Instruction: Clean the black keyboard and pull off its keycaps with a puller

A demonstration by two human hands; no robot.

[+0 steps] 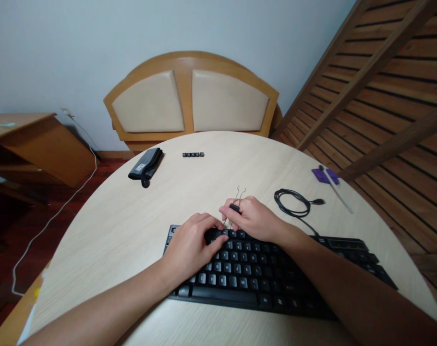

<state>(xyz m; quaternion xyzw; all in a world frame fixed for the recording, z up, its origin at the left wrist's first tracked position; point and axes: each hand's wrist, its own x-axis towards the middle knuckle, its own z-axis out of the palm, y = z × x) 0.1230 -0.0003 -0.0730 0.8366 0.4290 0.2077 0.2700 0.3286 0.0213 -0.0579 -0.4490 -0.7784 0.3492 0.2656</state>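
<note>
A black keyboard lies at a slant on the round table, partly covered by my hands and forearms. My right hand is closed around the black grip of a wire keycap puller. The puller's hooked ends point up and away, while its other wire ends reach down to the keyboard's top row. Over the keyboard's upper left part rests my left hand, thumb and index finger apart beside the puller's lower wires. Farther back, several loose black keycaps stand in a short row.
A folded grey and black pouch lies at the table's back left. The keyboard's coiled cable sits behind its right part. To the right are a purple cloth and a thin pale brush. A padded headboard stands behind.
</note>
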